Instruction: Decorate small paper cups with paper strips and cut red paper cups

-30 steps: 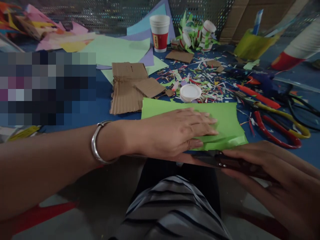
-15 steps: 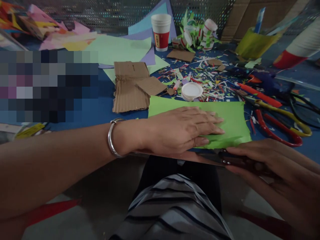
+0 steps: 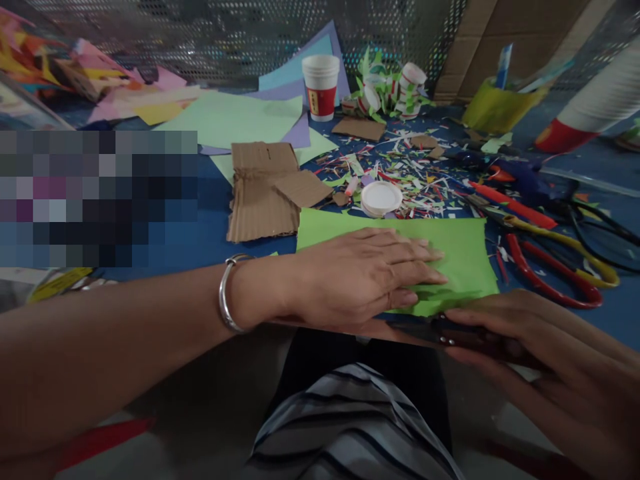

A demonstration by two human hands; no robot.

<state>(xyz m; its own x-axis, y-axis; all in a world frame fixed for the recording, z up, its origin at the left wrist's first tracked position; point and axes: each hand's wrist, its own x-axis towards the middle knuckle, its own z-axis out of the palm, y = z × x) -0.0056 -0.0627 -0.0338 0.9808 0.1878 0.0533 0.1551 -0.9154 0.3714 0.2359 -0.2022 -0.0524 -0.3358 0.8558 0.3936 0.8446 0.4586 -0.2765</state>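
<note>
Far left on the blue table: crumpled pink paper (image 3: 170, 79). Next, pale green sheets (image 3: 240, 110), partly covered by corrugated cardboard (image 3: 257, 217), which crowds the bright green paper's left corner. Stacked paper cups (image 3: 321, 100) stand upright behind. Left hand (image 3: 363, 277): palm down, fingers extended, flat on the bright green paper (image 3: 465, 257) at the near table edge. White lid (image 3: 381, 198) just beyond, among clippings (image 3: 425, 181). Dark-handled knife (image 3: 467, 337) at the paper's near edge, gripped in the right hand (image 3: 545, 343). Red-handled tool (image 3: 595, 299) beside that hand, cluttering the right.
</note>
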